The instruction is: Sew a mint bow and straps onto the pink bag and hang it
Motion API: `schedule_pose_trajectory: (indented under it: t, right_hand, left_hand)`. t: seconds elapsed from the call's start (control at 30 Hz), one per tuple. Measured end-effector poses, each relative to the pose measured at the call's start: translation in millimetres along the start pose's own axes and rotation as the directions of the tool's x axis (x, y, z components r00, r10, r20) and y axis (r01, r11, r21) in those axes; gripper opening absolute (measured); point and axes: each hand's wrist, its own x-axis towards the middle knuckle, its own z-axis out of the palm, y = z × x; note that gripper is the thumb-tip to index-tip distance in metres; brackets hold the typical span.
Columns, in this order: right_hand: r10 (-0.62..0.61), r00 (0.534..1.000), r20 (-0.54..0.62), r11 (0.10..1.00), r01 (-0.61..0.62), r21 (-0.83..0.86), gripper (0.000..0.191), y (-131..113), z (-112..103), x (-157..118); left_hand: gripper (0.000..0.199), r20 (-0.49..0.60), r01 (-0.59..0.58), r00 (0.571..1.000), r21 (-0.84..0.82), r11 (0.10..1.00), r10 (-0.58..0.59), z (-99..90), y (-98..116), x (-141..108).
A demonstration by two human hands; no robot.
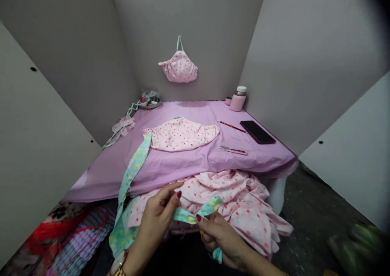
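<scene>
At the bottom centre of the frame, the left hand point(158, 211) and the right hand point(217, 237) both pinch a mint-green printed fabric strip point(195, 215), thumb and fingertips closed narrowly on it just apart from each other, so a short stretch lies taut between them. The strip's long tail climbs up the left of centre onto the lilac-covered bench point(189, 162) and meets a flat pink dotted piece point(181, 134) in mid-frame. Under the hands, a loose heap of pink dotted cloth point(237, 203) spills off the bench's near edge. The step in hand looks like folding or positioning the strip as a binding or tie along the cloth's edge. The next move would seem to call for keeping the fold even while feeding it along the edge. Right of centre lie small snips point(233, 150), a thin pencil point(231, 126) and a dark phone point(257, 132).
</scene>
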Motion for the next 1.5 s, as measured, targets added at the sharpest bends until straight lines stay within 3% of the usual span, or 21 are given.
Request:
schedule_pose_trajectory:
  t: [0.07, 0.1, 0.17, 0.27, 0.4, 0.57, 0.73, 0.9, 1.07, 1.2, 1.4, 1.5]
  right_hand:
    - [-0.026, 1.000, -0.007, 1.000, 0.026, -0.002, 0.059, 0, 1, 1]
    - [-0.030, 0.999, -0.014, 1.000, 0.030, 0.000, 0.059, -1, 3, 1]
    - [-0.028, 0.998, -0.050, 1.000, 0.029, 0.011, 0.059, -2, 5, 1]
    - [-0.025, 0.998, -0.066, 1.000, 0.025, -0.012, 0.057, -3, 8, 2]
    - [-0.069, 0.994, -0.087, 0.997, 0.066, -0.032, 0.056, 2, 6, 5]
    - [-0.029, 0.989, -0.144, 0.999, 0.034, 0.037, 0.061, 4, 3, 7]
    - [-0.089, 0.994, -0.060, 0.996, 0.089, -0.007, 0.055, 2, 4, 7]
    - [-0.152, 0.985, -0.087, 0.988, 0.148, -0.045, 0.049, 4, 3, 4]
    - [-0.278, 0.949, -0.151, 0.959, 0.267, -0.092, 0.036, 3, 2, 2]
    - [-0.280, 0.943, -0.180, 0.959, 0.268, -0.088, 0.034, 1, 3, 0]
    - [-0.473, 0.871, -0.133, 0.878, 0.452, -0.160, 0.029, -5, 4, -4]
    - [-0.507, 0.858, -0.084, 0.858, 0.493, -0.143, 0.024, -8, 4, -4]
  left_hand:
    - [0.038, -0.156, 0.031, 0.987, -0.072, 0.997, -0.042, -3.2, -3, 1]
    - [0.046, -0.180, 0.074, 0.979, -0.133, 0.988, -0.097, -2.4, -6, 0]
    - [0.058, -0.082, 0.195, 0.971, -0.260, 0.946, -0.223, 4.7, -12, -4]
    - [0.042, 0.115, 0.350, 0.936, -0.378, 0.857, -0.331, 22.6, -19, -12]
    - [0.032, 0.113, 0.363, 0.924, -0.554, 0.749, -0.365, 35.5, -17, -15]
    - [0.028, 0.181, 0.414, 0.903, -0.605, 0.680, -0.389, 25.6, -10, -9]
    - [0.030, 0.113, 0.312, 0.949, -0.489, 0.814, -0.296, 19.4, -10, -5]
    - [0.021, 0.072, 0.289, 0.953, -0.512, 0.809, -0.295, 26.6, -12, -8]
    - [0.018, -0.057, 0.207, 0.965, -0.440, 0.874, -0.258, 29.1, -10, -9]
    - [0.015, -0.054, 0.186, 0.973, -0.398, 0.898, -0.225, 26.8, -10, -13]
    - [0.012, -0.067, -0.010, 0.998, -0.243, 0.970, -0.007, 17.8, -13, -22]
    - [0.011, -0.053, -0.001, 0.999, -0.236, 0.972, -0.012, 15.3, -17, -24]
